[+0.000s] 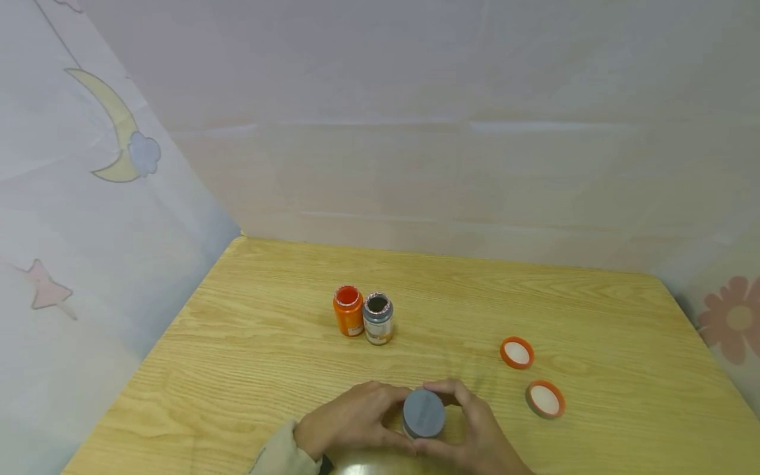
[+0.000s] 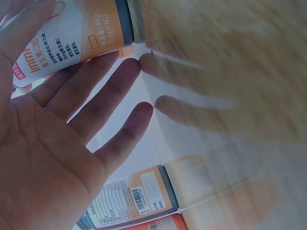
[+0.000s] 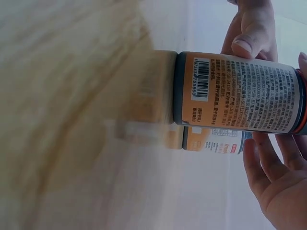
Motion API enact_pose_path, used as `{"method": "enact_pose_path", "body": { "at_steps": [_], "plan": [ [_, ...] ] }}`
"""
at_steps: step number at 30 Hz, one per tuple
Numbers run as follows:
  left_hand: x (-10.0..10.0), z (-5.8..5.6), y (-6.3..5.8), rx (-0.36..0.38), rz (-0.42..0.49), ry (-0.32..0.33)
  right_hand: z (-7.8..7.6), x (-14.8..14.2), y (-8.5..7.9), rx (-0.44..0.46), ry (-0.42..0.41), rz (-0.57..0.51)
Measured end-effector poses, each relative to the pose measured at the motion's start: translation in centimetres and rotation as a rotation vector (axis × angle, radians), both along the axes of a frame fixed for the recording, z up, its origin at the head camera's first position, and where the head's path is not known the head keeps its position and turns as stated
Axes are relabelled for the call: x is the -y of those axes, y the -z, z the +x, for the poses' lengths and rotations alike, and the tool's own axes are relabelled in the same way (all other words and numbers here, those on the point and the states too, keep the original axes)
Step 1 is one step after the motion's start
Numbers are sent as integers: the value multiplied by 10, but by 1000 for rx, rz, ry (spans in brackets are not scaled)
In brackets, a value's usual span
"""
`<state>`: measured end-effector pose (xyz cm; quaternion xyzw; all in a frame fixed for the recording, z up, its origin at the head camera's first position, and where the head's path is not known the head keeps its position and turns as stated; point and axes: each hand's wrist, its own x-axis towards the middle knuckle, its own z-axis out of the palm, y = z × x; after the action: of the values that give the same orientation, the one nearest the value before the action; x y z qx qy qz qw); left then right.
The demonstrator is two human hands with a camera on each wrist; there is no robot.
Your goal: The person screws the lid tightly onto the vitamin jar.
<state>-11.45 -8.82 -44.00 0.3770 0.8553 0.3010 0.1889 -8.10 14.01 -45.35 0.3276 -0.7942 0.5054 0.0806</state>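
A supplement bottle with a grey lid (image 1: pixel 423 414) stands upright on the table between both hands. Its white and orange label (image 3: pixel 235 93) shows in the right wrist view. My left hand (image 1: pixel 359 417) holds the bottle's side between thumb and fingers, its lower fingertips resting by the tabletop. At the lid end, the thumb and fingers of my right hand (image 1: pixel 472 429) curve around the grey lid. Behind them stand two open bottles side by side, one orange (image 1: pixel 349 319) and one grey (image 1: pixel 378 328), with ragged foil around their mouths.
Two loose lids lie upturned on the right: an orange one (image 1: pixel 517 353) and, nearer, a grey one with an orange inner rim (image 1: pixel 545 399). The wooden table (image 1: pixel 237 343) meets a pale cloth backdrop (image 1: pixel 380 165) at the back and sides.
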Motion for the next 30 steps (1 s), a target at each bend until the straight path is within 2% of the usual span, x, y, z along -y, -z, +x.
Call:
{"method": "enact_pose_path", "body": {
  "at_steps": [4, 9, 17, 21, 25, 30],
  "plan": [
    [0, 1, 0, -20, -19, -5, 1, 0, -2, 12, 22, 36],
    [1, 1, 0, -32, -7, 1, 2, -1, -6, 24, -9, 60],
    [3, 0, -1, 8, 25, 1, 0, -3, -6, 38, -54, 38],
    [1, 0, -1, 10, 16, -8, -2, -2, -4, 6, -42, 5],
    [0, 0, -1, 9, 10, -14, -1, -1, -5, 19, -26, -9],
    [0, 0, -1, -2, 25, -2, 1, -1, -11, 74, 5, 54]
  ]
}}
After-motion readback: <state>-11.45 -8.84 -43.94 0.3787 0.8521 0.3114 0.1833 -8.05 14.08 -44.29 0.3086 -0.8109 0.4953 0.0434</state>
